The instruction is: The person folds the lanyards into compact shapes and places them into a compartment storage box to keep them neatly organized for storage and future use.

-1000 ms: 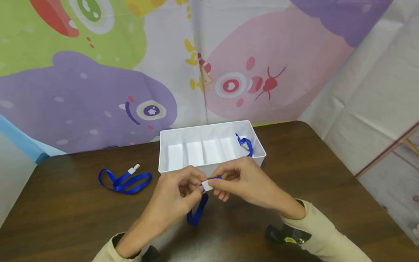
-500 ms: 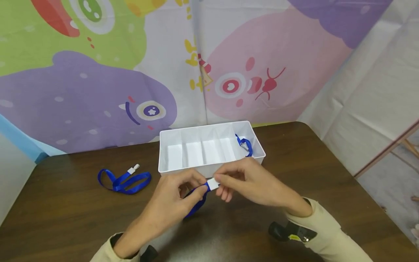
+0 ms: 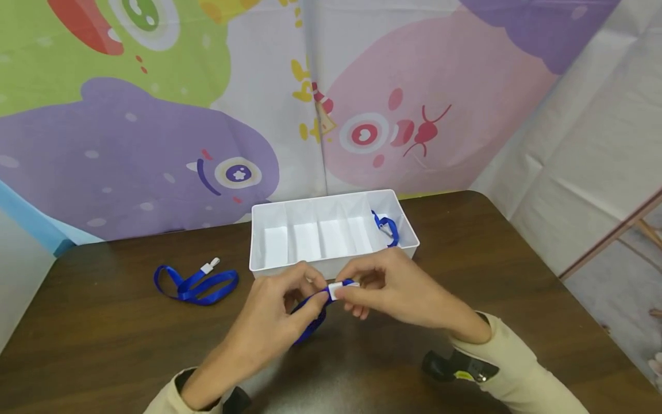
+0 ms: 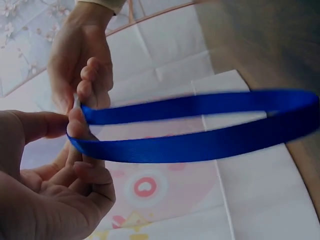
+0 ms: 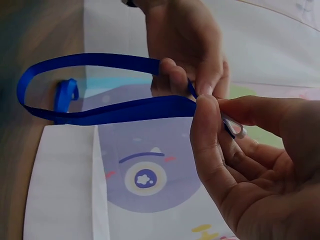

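A blue lanyard (image 4: 190,145) is held between both hands in front of the white box. My left hand (image 3: 281,310) pinches its strap beside the white plastic fitting (image 3: 335,290). My right hand (image 3: 398,290) pinches the fitting's other side with thumb and forefinger. A white hook (image 5: 235,127) pokes out past the right fingers in the right wrist view. The strap's loop hangs below the left hand, and in the left wrist view it stretches away to the right as one open band.
A white divided box (image 3: 331,267) stands behind the hands, with a blue lanyard (image 3: 393,229) in its rightmost compartment. Another blue lanyard (image 3: 207,290) with a white clip lies coiled on the dark wooden table (image 3: 114,345) at left. A cartoon-printed cloth (image 3: 289,115) hangs behind.
The white fitting has shifted slightly right between the fingers and turned, and a white hook now shows beyond it. The left hand's grip has moved onto the strap, drawing the hanging loop left.
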### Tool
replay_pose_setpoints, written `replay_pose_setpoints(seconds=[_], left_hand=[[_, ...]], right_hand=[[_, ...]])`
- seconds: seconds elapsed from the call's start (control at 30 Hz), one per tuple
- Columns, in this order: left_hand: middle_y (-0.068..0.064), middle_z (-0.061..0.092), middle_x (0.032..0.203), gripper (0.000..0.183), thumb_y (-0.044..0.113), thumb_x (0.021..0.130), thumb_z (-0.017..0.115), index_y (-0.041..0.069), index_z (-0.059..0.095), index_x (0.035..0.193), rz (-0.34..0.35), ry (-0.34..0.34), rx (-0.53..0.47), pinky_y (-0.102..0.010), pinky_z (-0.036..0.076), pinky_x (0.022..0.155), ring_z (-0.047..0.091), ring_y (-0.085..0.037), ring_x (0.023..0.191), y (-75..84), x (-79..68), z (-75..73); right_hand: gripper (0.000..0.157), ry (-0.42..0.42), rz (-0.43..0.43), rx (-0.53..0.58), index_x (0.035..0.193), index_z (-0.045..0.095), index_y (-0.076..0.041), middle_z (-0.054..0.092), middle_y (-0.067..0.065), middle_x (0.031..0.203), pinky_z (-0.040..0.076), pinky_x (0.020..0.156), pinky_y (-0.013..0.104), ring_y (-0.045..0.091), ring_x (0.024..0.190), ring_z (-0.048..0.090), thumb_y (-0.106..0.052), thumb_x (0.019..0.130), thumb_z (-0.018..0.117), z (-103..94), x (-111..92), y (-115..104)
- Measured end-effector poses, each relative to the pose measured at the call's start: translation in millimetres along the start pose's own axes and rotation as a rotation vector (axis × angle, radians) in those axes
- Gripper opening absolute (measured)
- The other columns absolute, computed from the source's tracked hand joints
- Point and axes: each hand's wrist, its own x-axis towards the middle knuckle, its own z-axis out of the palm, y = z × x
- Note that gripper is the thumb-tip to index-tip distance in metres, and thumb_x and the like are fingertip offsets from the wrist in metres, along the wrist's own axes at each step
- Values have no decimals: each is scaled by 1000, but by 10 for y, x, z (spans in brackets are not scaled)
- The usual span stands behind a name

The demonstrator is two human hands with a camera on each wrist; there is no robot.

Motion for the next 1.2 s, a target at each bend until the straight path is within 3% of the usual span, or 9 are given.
replay_pose_setpoints(seconds=[0.17, 0.53, 0.8, 1.2], left_hand=[[15, 56, 61, 9, 9, 91, 72, 17, 68, 90, -30, -59, -16, -22, 37, 46, 42, -3, 50, 35, 4, -98], [15, 59, 65, 9, 17, 94, 71, 22, 73, 86, -49, -115, -3, -23, 40, 45, 47, -4, 51, 90, 6, -360], [11, 61, 67, 9, 21, 95, 70, 24, 73, 86, -79, -100, 22, -24, 43, 47, 51, -6, 53, 169, -3, -586], [11, 57, 65, 14, 14, 92, 72, 25, 71, 84, 7, -66, 15, -24, 44, 52, 53, -8, 57, 187, -57, -803]], right_hand=[[8, -1, 3, -2, 96, 73, -10, 70, 9, 78, 59, 61, 40, 25, 63, 68, -16, 96, 68, -91, -41, -47], [4, 71, -35, 7, 95, 72, -5, 68, 9, 76, 58, 57, 42, 26, 60, 65, -6, 94, 69, -318, -141, -130], [6, 145, -60, 5, 96, 72, -7, 67, 11, 75, 58, 57, 41, 27, 60, 63, -3, 93, 69, -519, -249, -191], [10, 185, -105, -45, 97, 73, -5, 67, 11, 72, 56, 53, 41, 26, 57, 62, 2, 93, 67, -712, -317, -218]])
